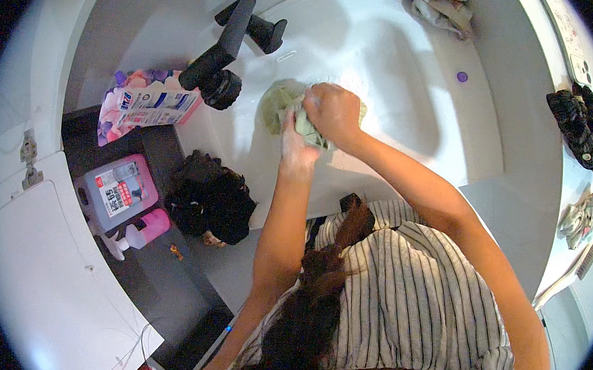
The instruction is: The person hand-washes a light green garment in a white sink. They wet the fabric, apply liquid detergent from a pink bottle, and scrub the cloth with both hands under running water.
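Over a white sink basin (227,131), both of my hands grip a wet pale green cloth (277,106). My left hand (299,145) holds it from the near side, with what looks like suds on the skin. Against it, my right hand (333,111) is curled in a fist on the cloth's upper part. Some of the cloth hangs out to the left of the hands, and a little shows to the right. The fingertips are partly hidden in its folds.
A black faucet (226,47) juts over the basin's left side. Left stand a floral detergent pouch (150,103), a pink jug (121,191), a pink bottle (147,229) and a black cloth bundle (213,199). Light cloth (441,10) lies at the far right; a brush (569,275) rests on the right ledge.
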Motion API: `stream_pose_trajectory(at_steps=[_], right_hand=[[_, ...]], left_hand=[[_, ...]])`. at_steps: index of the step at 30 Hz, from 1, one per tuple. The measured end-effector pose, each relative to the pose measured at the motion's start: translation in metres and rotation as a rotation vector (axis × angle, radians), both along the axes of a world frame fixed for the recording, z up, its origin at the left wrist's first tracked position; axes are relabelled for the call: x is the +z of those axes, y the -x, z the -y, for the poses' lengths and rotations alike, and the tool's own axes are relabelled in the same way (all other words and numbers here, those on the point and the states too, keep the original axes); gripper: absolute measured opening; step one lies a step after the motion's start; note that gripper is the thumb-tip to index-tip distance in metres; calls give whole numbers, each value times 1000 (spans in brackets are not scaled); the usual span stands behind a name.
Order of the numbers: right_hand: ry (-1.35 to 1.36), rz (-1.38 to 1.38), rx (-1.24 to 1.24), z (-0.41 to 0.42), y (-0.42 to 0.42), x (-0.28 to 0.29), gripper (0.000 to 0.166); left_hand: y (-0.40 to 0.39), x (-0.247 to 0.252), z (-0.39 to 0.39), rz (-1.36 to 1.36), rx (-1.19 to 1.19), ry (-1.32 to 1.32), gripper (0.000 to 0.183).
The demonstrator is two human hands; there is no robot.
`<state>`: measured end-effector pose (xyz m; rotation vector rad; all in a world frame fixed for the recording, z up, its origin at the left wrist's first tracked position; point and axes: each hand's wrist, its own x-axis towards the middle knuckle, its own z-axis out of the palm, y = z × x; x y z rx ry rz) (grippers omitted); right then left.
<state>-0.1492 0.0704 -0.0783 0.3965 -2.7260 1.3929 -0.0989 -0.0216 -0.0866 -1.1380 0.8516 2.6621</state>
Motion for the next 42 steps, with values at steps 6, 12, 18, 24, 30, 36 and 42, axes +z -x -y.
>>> stream_pose_trajectory(at_steps=[6,12,18,24,30,36,42], right_hand=[[166,-252,330,6,-68,36,13],[-109,78,26,-21,2,-27,25],[-160,125,308,-60,10,-21,48],[475,529,526,-43,-10,-27,63],[140,-43,436,-37,-35,7,24],[87,-425,673,-27,-70,44,16],[-236,-180,343,3,-39,-13,18]], left_hand=[[-3,-49,45,-334,-116,-570,36],[-3,21,-21,90,10,46,32],[-6,25,-9,22,13,107,45],[-7,22,-19,-68,5,-106,66],[-18,-23,16,137,318,-1273,58],[-1,-45,33,-186,48,-1257,33],[4,-12,-5,-227,3,-378,36]])
